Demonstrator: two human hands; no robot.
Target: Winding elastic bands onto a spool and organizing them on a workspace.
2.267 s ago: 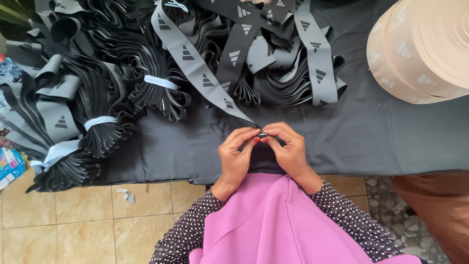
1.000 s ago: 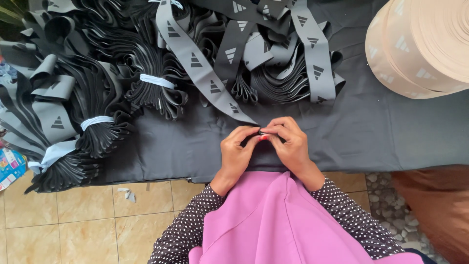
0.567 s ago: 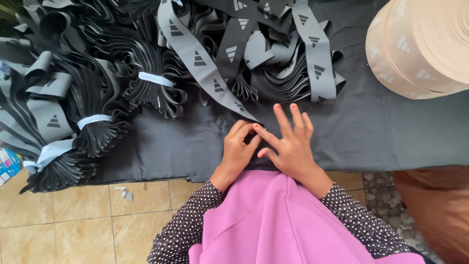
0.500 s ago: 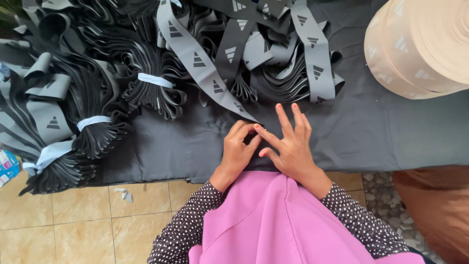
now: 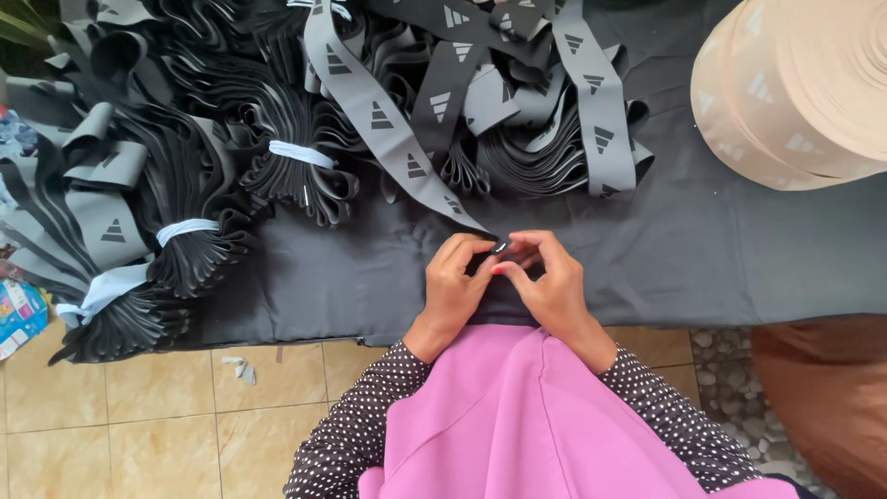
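Observation:
A long grey elastic band [image 5: 374, 115] printed with small triangle marks runs from the heap at the top down to my hands. My left hand [image 5: 455, 282] and my right hand [image 5: 545, 282] meet at its near end, fingertips pinched together on the band's end [image 5: 500, 247] over the dark cloth [image 5: 702, 249]. What lies between the fingers beyond the band's end is hidden.
Bundles of black and grey bands tied with white strips [image 5: 185, 231] lie at the left. A loose heap of grey bands [image 5: 545, 102] fills the top middle. A big beige roll [image 5: 795, 83] stands at the top right. Tiled floor [image 5: 139, 416] shows below, with a brown object [image 5: 822, 397] at the right.
Half a second ago my right hand was spread flat on the cloth with fingers apart. Both hands have now closed again on the band's end.

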